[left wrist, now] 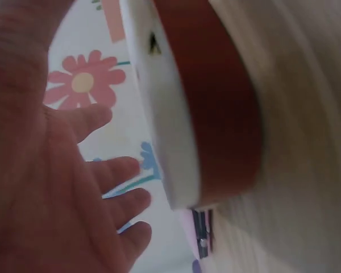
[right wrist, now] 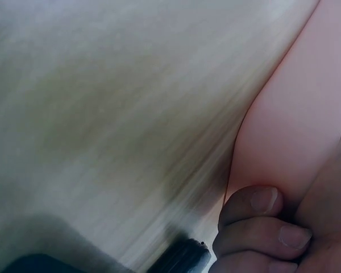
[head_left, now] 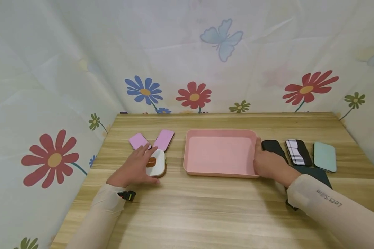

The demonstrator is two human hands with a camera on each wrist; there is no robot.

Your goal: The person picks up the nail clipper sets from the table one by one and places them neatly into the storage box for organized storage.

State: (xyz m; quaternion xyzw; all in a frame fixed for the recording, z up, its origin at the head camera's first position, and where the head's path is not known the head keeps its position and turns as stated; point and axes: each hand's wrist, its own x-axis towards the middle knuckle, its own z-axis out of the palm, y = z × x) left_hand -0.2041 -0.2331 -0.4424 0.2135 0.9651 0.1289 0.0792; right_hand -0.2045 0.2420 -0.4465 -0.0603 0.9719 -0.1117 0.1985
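My left hand reaches over a white rounded case with a brown label on top. In the left wrist view its fingers are spread and loose beside the case, whose lower part is reddish brown. Just behind lie two flat pink cases, one squarish and one oblong. At the right end of a shallow pink tray, my right hand grips the wall. The right wrist view has several curled fingers against the tray's side; the thumb cannot be made out there.
Right of the tray lie a black case, a black case with a plaid panel, a mint green case and a dark flat item partly under the right forearm. Flower-printed cloth hangs behind the wooden table.
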